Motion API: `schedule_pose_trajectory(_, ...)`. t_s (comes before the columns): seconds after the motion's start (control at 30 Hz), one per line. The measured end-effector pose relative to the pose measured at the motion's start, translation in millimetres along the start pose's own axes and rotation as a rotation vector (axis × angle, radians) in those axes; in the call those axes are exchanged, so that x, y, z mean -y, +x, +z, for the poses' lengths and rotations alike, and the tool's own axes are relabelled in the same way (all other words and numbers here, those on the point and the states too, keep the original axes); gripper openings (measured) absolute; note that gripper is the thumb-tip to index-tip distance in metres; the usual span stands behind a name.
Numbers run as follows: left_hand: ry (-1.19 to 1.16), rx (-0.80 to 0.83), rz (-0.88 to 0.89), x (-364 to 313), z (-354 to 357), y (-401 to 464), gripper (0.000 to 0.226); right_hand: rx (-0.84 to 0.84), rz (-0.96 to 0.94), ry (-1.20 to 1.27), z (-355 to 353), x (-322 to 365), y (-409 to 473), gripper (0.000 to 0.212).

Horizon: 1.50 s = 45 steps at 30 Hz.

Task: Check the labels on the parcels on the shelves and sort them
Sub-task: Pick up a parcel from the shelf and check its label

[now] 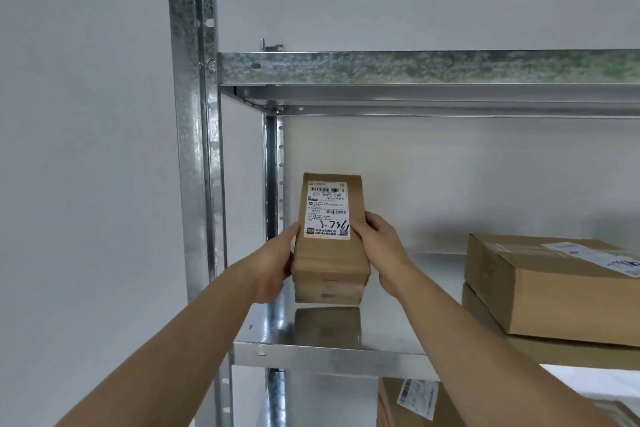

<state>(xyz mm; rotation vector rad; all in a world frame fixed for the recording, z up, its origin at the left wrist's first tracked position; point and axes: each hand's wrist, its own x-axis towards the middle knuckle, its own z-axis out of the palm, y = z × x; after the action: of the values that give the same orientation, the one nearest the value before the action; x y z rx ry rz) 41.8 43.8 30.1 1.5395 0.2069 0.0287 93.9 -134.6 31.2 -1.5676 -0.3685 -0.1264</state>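
your left hand (273, 267) and right hand (377, 246) clamp a small cardboard parcel (330, 260) between them, fingers curled round its sides, shipping label (327, 211) facing you.

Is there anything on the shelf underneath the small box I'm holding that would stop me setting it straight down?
Nothing visible does. The small box, gripped by the left hand and right hand, sits over a bare stretch of the metal shelf. The stacked larger boxes lie off to the right, apart from it.
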Motion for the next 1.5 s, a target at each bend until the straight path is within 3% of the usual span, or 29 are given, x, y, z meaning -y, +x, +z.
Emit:
schedule_pose_trajectory(0.13,-0.027,0.027,-0.010,6.6,1.1,2.9,0.058,0.001,0.020,0.003,1.8,-6.0,-4.9,0.023)
schedule_pose_trajectory(0.4,-0.119,-0.036,0.050,15.1,-3.2,14.4,0.072,-0.010,0.169,0.113,-2.3,-34.4,-14.8,0.044)
schedule_pose_trajectory(0.67,-0.302,-0.023,0.070,44.7,-2.6,25.6,0.055,-0.015,0.217,0.156,12.8,-62.7,-16.4,0.046)
schedule_pose_trajectory(1.0,-0.328,0.044,0.182,61.4,-2.7,24.4,0.038,0.004,0.245,0.137,12.3,-80.9,-13.2,0.044)
schedule_pose_trajectory(1.5,-0.237,0.032,0.183,59.3,1.1,19.0,0.039,-0.028,0.221,0.061,12.9,-73.9,-18.1,0.042)
